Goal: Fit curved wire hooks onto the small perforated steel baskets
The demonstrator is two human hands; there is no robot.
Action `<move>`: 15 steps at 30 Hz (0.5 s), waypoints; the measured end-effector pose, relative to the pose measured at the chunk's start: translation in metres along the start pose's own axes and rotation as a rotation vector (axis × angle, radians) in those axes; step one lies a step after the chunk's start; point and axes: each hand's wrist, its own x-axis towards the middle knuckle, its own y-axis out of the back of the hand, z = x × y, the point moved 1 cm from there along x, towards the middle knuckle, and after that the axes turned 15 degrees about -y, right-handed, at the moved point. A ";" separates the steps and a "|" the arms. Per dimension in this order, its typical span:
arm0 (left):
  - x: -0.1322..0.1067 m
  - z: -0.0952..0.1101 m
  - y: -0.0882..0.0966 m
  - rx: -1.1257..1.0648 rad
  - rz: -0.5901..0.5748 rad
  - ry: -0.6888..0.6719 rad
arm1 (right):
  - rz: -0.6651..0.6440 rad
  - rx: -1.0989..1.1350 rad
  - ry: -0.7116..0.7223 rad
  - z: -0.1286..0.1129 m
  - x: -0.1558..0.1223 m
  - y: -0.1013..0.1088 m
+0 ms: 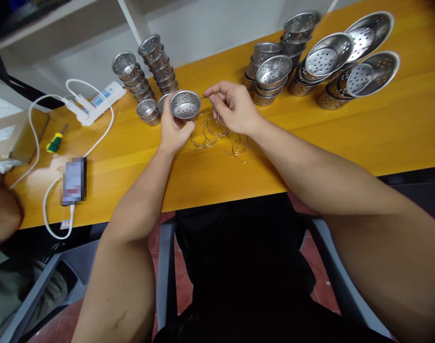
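Standing by the desk, I am observing the left hand gripping a perforated metal cup over the tabletop, its mouth facing the person. The right hand is pinching what appears to be a thin wire just beside the cup's rim. Curved wires are lying below. In my judgement, this work is demanding a steady cup and a light, controlled pinch near the wire's end
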 end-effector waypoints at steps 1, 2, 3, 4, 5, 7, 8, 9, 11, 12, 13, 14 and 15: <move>0.000 0.001 0.000 0.007 0.001 0.004 | 0.007 0.000 0.010 0.001 0.000 0.000; 0.001 0.003 -0.001 0.018 0.007 0.007 | 0.012 0.004 0.022 0.002 0.001 0.000; 0.001 0.006 -0.001 0.029 0.015 0.009 | 0.015 0.010 0.035 0.005 0.002 0.000; 0.002 0.008 -0.002 0.036 0.020 0.011 | 0.013 0.015 0.047 0.007 0.003 -0.001; 0.003 0.011 -0.002 0.043 0.020 0.015 | 0.008 0.017 0.058 0.010 0.005 -0.001; 0.004 0.014 -0.002 0.061 0.002 0.030 | -0.003 0.011 0.070 0.016 0.008 -0.001; 0.005 0.015 -0.002 0.072 -0.008 0.033 | -0.002 0.007 0.074 0.018 0.009 0.000; 0.005 0.015 -0.001 0.082 -0.015 0.028 | 0.009 0.006 0.078 0.020 0.011 0.001; 0.004 0.014 0.000 0.082 -0.015 -0.005 | 0.033 0.009 0.087 0.020 0.013 0.004; 0.003 0.013 0.001 0.073 -0.014 -0.024 | 0.038 0.011 0.094 0.018 0.014 0.006; 0.002 0.013 0.001 0.062 -0.018 -0.036 | 0.036 0.010 0.100 0.017 0.014 0.008; 0.001 0.013 0.000 0.051 -0.031 -0.039 | 0.034 0.007 0.108 0.015 0.015 0.010; 0.000 0.014 -0.001 0.042 -0.047 -0.036 | 0.035 -0.001 0.117 0.013 0.015 0.012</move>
